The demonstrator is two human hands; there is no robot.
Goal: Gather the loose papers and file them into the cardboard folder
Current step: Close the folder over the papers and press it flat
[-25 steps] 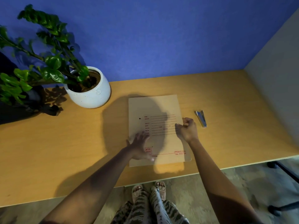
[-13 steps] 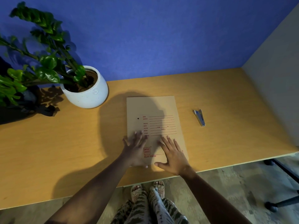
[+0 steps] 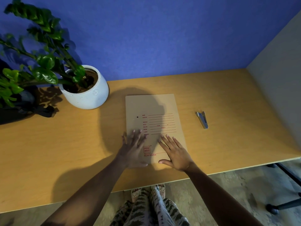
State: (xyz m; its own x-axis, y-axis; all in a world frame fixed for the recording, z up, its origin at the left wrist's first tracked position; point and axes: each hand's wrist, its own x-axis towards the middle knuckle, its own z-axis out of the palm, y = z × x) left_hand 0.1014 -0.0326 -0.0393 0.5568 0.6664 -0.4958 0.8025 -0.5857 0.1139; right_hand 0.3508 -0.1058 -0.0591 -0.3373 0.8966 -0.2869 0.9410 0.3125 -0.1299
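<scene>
Your left hand (image 3: 133, 148) and right hand (image 3: 175, 152) both lay flat with fingers spread, palms down on the near end of the closed folder (image 3: 154, 121). The folder lay mid-desk (image 3: 65, 144), printed side up. Stapler (image 3: 202, 119) sat to its right, apart; potted plant (image 3: 86, 93) sat far left.

Desk (image 3: 48, 152) bare left of folder (image 3: 153, 108); plant pot (image 3: 88, 93) blocks back-left, stapler (image 3: 202, 119) sits right.
</scene>
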